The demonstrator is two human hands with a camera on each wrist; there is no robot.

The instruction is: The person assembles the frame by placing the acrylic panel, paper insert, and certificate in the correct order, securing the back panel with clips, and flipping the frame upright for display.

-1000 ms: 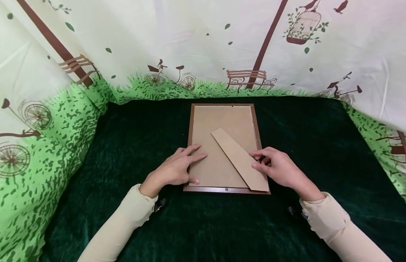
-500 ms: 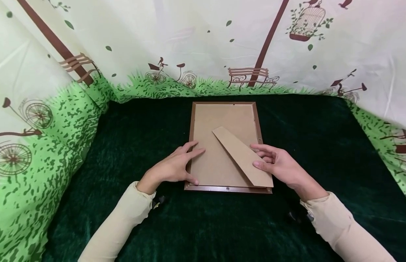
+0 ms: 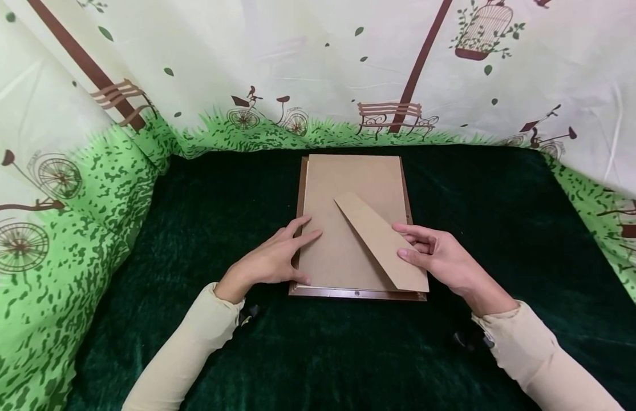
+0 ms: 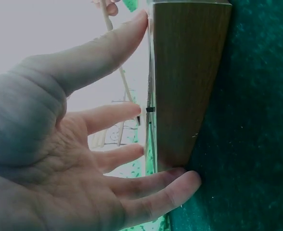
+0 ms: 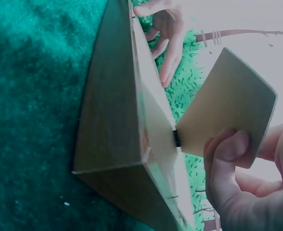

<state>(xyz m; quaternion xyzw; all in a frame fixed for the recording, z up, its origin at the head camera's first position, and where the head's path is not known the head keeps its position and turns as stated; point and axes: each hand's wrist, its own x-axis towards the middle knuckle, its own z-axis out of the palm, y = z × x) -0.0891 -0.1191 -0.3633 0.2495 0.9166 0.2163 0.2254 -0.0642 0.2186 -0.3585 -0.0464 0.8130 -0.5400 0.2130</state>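
Note:
A brown picture frame point(image 3: 323, 292) lies face down with its tan backing board point(image 3: 359, 177) on top. The board's far edge now covers the frame's far rim, and its left edge stands slightly proud. My right hand point(image 3: 446, 257) pinches the easel leg point(image 3: 381, 245) near its wide end, between thumb and fingers. That leg point(image 5: 233, 106) is tilted up from the board on a small black hinge tab point(image 5: 176, 138) in the right wrist view. My left hand point(image 3: 268, 260) spreads over the frame's left side, fingertips on the board. In the left wrist view, fingers lie along the frame's wooden side point(image 4: 187, 82).
Dark green velvet cloth point(image 3: 318, 354) spreads under the frame and on all sides of it. A white curtain point(image 3: 297, 57) printed with benches, bicycles and grass hangs behind and along both sides.
My right hand has raised the easel leg and drawn it slightly to the right. The backing board's far edge has come up over the frame's far rim. My left hand has barely moved.

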